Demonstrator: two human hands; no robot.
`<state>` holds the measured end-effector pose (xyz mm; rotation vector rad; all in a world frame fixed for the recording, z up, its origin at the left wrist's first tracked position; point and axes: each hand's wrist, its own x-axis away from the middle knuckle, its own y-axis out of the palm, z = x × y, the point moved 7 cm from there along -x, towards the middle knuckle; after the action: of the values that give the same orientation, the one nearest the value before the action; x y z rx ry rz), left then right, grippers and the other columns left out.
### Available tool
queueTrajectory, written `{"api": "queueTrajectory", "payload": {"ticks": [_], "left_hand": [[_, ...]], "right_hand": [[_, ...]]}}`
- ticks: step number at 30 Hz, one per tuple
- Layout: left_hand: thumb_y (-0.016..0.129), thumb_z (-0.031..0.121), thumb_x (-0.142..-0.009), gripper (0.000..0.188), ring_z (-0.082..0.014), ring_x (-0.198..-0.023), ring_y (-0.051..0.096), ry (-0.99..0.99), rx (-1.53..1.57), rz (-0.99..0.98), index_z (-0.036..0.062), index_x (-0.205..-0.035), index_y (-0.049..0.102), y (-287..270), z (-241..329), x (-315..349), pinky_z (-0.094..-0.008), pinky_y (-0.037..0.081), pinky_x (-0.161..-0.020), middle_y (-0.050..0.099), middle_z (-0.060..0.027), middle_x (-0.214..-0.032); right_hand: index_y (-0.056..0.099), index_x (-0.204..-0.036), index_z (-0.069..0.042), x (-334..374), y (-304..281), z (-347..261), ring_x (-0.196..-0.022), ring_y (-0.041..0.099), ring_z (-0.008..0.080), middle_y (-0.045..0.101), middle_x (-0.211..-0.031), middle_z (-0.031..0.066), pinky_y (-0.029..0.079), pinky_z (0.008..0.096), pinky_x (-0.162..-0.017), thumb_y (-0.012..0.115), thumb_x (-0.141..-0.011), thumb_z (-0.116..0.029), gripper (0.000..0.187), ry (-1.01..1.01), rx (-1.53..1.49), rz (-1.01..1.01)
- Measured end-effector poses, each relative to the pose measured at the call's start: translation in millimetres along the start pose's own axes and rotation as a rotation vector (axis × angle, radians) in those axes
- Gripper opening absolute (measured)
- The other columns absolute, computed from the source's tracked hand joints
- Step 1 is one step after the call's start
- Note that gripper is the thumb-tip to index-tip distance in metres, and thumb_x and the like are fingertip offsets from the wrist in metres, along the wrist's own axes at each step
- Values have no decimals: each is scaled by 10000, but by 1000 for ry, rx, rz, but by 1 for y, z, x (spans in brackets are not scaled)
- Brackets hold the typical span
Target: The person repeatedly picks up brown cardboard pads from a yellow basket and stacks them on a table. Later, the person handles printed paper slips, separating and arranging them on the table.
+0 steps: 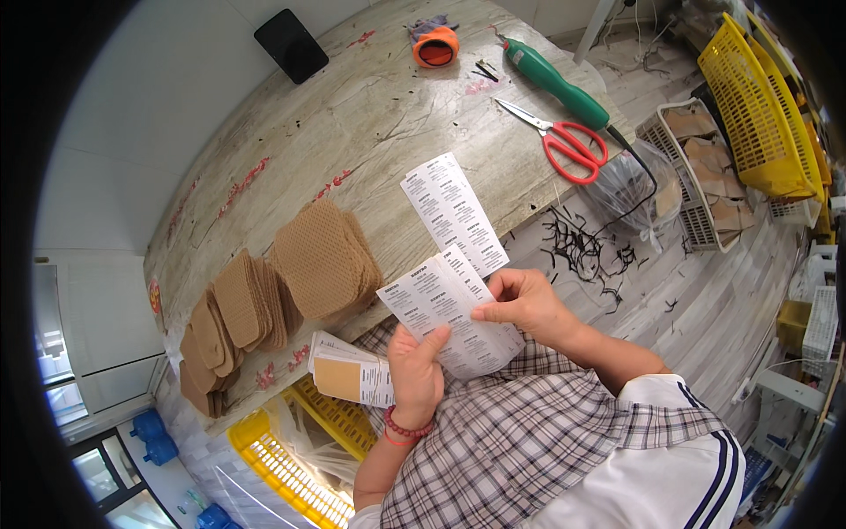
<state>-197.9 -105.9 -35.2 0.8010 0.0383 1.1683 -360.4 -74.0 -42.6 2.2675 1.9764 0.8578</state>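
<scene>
Several white sheets of printed labels [432, 300] are fanned out over my lap, held between both hands. My left hand [417, 375] grips their lower left side, thumb on top. At the right edge my right hand [529, 306] pinches the sheets between thumb and fingers. Another label sheet [454, 212] lies on the table just beyond, partly under the held ones. Beside my left wrist is a banded stack of labels with a tan card [339, 379] on top. Stacks of brown textured pads [322, 256] stand along the near left table edge.
Red-handled scissors [573, 150], a green corded tool [557, 86], an orange tape roll [436, 48] and a black tablet [291, 46] lie on the table [291, 141]. Yellow baskets [291, 467] stand below left; black scraps [586, 251] and a crate [696, 176] are at right.
</scene>
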Motion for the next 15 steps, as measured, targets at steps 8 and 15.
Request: {"api": "queueTrajectory", "payload": {"ticks": [8,15], "left_hand": [[581,-55,-892,304,-194,-1077,605,46,27,29,-30,-1191,530,0,7,-3,-331,463,-980,629,-125,-1187],[546,-63,-912,308,-196,-1093,597,18,64,24,-31,-1216,514,-9,9,0,-335,461,-983,617,-136,-1203]], "right_hand": [[634,-780,-30,-18,-15,-20,-691,573,51,653,-765,3,468,203,-619,777,-798,-89,155,-89,21,43],[683,-861,17,-28,-31,-30,-693,571,52,668,-783,13,472,207,-614,730,-851,-126,151,-136,87,122]]}}
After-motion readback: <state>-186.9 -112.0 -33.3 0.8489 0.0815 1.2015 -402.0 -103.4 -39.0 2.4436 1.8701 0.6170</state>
